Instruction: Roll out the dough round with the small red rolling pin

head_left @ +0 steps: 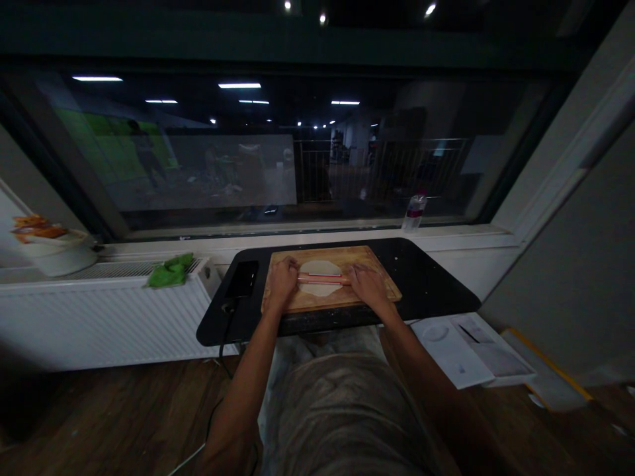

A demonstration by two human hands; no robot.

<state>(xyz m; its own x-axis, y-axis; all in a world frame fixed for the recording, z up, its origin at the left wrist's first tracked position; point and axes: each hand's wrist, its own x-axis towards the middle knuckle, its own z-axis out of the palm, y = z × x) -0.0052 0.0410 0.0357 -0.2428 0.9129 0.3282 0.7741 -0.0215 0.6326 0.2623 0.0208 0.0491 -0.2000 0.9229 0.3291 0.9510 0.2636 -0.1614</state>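
Observation:
A flat round of pale dough (321,269) lies on a wooden board (377,281) that rests on a small black table (426,284). Across the dough lies a thin wooden rolling pin (322,279) with red stripes. My left hand (282,281) rests closed on the pin's left end. My right hand (366,283) rests closed on its right end. Both forearms reach forward from my lap.
A dark phone (242,279) lies on the table's left side, with a cable hanging down. A plastic bottle (413,211) stands on the window sill. A green cloth (171,271) and a white bowl (59,254) sit on the radiator at left. Papers (466,350) lie on the floor at right.

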